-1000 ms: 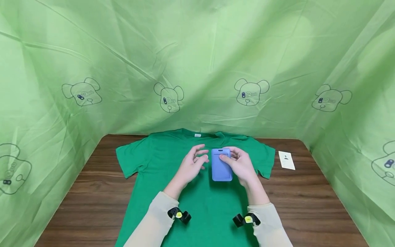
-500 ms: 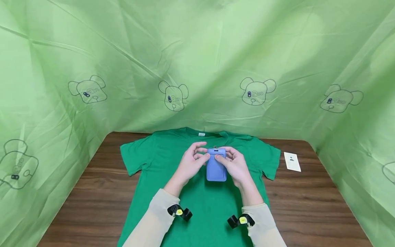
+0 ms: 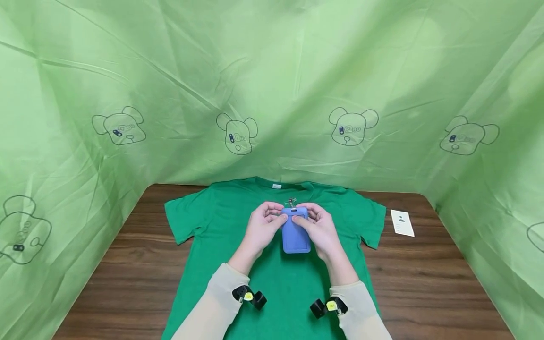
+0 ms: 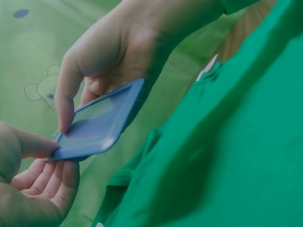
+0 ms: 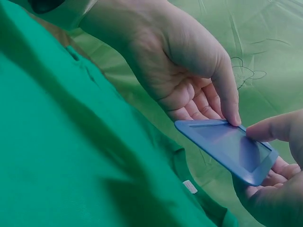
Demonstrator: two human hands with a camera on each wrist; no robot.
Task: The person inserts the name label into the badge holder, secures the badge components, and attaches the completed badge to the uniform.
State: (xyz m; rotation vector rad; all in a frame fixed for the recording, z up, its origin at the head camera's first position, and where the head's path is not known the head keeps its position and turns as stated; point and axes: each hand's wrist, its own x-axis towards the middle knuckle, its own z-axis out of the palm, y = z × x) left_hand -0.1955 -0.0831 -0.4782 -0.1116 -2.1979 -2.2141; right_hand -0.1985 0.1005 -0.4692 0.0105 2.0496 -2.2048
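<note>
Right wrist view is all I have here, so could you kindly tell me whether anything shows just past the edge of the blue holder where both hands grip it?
Observer: Yes, the head view shows what looks like a metal clip just beyond that edge of the blue holder.
Operator: Thank you. Does anything lie on the table beside the green shirt?
Observer: Yes, in the head view a white card lies to the right of the shirt, apart from it.
Operator: Is that card printed, please?
Observer: It is: a dark head-and-shoulders figure shows on it.
</note>
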